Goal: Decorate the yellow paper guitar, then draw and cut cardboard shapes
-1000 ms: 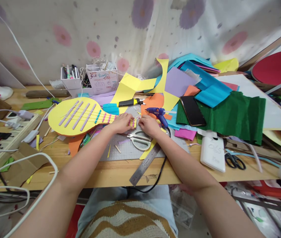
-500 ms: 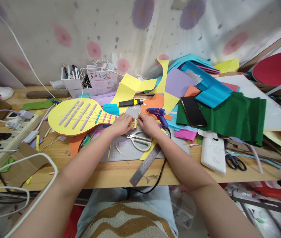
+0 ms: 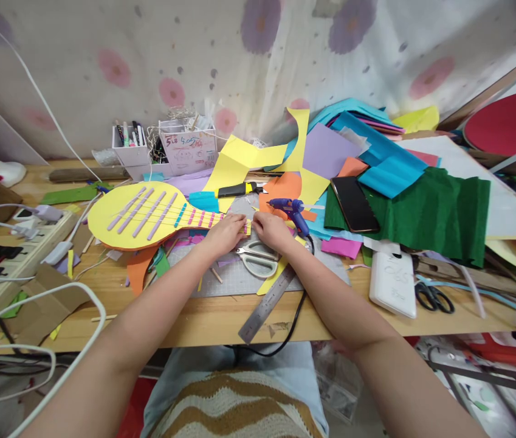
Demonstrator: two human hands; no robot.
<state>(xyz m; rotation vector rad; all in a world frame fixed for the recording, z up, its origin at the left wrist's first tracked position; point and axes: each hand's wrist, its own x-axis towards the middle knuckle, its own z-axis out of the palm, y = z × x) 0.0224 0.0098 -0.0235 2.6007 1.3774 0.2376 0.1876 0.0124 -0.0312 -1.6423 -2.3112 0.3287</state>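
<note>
A yellow cardboard lute lies on the table with its round body to the left. Lilac, blue and pink strips cross its face, and thin strings run up the neck. My left hand is closed over the narrow end of the neck, covering part of it. Just past the neck's tip, my right hand has its fingers pinched together; whatever they hold is too small to make out. Grey-handled scissors lie below my hands. A blue glue gun lies right of my right hand.
A steel ruler lies on the grey cutting mat and overhangs towards the table edge. Behind are a utility knife and coloured paper. A phone, white power bank and black scissors are rightward. Cables crowd the left.
My left hand has shifted slightly to the right along the neck. The right hand stays pinched at nearly the same spot.
</note>
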